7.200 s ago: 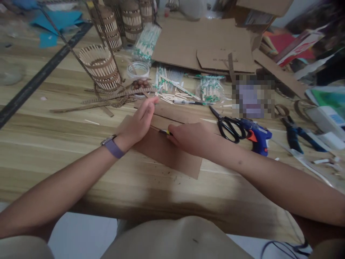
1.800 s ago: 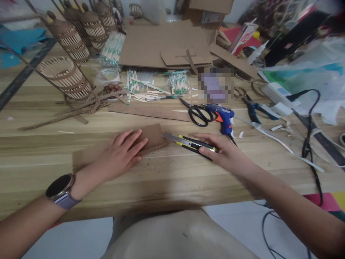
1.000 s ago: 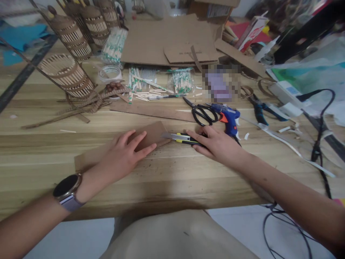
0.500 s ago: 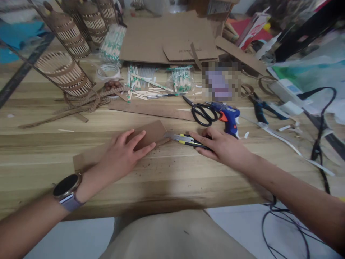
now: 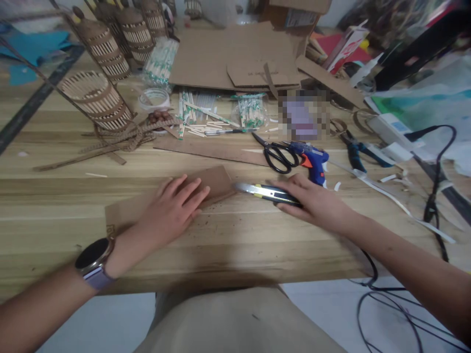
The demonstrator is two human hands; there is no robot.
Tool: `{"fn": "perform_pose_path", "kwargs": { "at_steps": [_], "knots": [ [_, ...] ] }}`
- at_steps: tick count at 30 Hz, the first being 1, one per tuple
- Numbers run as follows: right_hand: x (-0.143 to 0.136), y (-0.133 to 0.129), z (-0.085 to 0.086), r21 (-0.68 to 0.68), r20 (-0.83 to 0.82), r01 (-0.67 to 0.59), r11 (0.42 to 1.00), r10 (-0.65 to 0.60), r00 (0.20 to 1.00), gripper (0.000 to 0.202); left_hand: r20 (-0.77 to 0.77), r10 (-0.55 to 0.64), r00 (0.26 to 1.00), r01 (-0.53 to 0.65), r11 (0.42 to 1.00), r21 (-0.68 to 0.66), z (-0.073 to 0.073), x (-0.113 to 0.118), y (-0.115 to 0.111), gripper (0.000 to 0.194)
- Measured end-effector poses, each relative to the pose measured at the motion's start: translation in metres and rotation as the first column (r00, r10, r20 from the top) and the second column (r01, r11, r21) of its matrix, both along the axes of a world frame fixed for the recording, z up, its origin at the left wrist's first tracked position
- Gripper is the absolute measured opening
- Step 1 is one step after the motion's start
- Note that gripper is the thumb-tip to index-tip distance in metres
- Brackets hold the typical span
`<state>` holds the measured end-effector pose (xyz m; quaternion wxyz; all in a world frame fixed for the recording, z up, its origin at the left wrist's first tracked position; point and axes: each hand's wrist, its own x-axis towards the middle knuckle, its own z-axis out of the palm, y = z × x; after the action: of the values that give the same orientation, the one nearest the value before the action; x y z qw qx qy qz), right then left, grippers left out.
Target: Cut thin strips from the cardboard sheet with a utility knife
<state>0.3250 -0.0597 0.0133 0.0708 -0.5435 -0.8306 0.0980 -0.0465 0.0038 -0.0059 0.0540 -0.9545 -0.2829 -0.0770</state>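
Observation:
A piece of brown cardboard (image 5: 217,180) lies on the wooden table, and my left hand (image 5: 172,206) rests flat across it with the fingers stretched out. Part of the cardboard is hidden beneath that hand and wrist. My right hand (image 5: 312,198) is closed round a black and yellow utility knife (image 5: 274,192). The knife's blade points left, its tip close to the cardboard's right end; whether it touches I cannot tell. Small dark crumbs lie on the table just below the cardboard's near edge. A long cardboard strip (image 5: 209,151) lies beyond my hands.
Black scissors (image 5: 281,157) and a blue glue gun (image 5: 312,162) lie just beyond my right hand. Pliers (image 5: 355,149) are farther right. At the back are cardboard sheets (image 5: 206,59), bagged sticks (image 5: 250,109) and a roll of tape (image 5: 153,99). A stick basket (image 5: 97,100) stands at left.
My right hand has drawn the knife slightly right, away from the cardboard's end, and the blade has turned a little. My left hand remains on the cardboard. The whole view has shifted slightly.

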Motion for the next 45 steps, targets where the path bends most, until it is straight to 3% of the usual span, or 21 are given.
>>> {"fn": "perform_pose_path", "kwargs": {
  "at_steps": [3,6,9,13,19,25,28,39,45],
  "knots": [
    [0.005,-0.001,0.007,-0.006,-0.088,0.105,0.994,-0.105,0.991,0.049,0.064,-0.008,0.998,0.005,0.998,0.062,0.005,0.0,-0.01,0.028],
    [0.001,0.001,0.017,-0.113,-0.113,0.121,0.986,-0.134,0.985,0.04,0.034,-0.066,0.997,0.061,0.992,0.115,0.011,0.001,-0.023,0.028],
    [-0.016,0.004,0.028,-0.221,-0.071,0.04,0.975,-0.057,0.996,0.036,0.001,-0.132,0.991,0.13,0.978,0.16,0.014,0.004,-0.035,0.031],
    [-0.047,0.005,0.042,-0.23,0.041,-0.101,0.968,0.114,0.993,0.039,0.046,-0.173,0.984,0.158,0.961,0.225,0.01,0.005,-0.044,0.028],
    [-0.072,0.004,0.054,-0.195,0.246,-0.167,0.967,0.213,0.945,0.03,0.096,-0.162,0.982,0.136,0.963,0.23,0.005,0.004,-0.045,0.023],
    [-0.074,0.008,0.059,-0.212,0.237,-0.195,0.958,0.244,0.94,0.036,0.113,-0.162,0.98,0.138,0.971,0.193,0.005,0.004,-0.045,0.024],
    [-0.075,0.01,0.061,-0.219,0.226,-0.187,0.958,0.236,0.945,0.039,0.135,-0.16,0.978,0.132,0.972,0.196,0.004,0.005,-0.045,0.023],
    [-0.096,0.014,0.074,-0.319,0.424,-0.092,0.943,0.229,0.876,0.034,0.141,-0.145,0.979,0.116,0.973,0.198,0.003,0.005,-0.046,0.023],
    [-0.107,0.014,0.081,-0.328,0.567,-0.091,0.94,0.274,0.777,0.038,0.143,-0.13,0.981,0.1,0.974,0.201,0.002,0.004,-0.046,0.027]
  ]
}}
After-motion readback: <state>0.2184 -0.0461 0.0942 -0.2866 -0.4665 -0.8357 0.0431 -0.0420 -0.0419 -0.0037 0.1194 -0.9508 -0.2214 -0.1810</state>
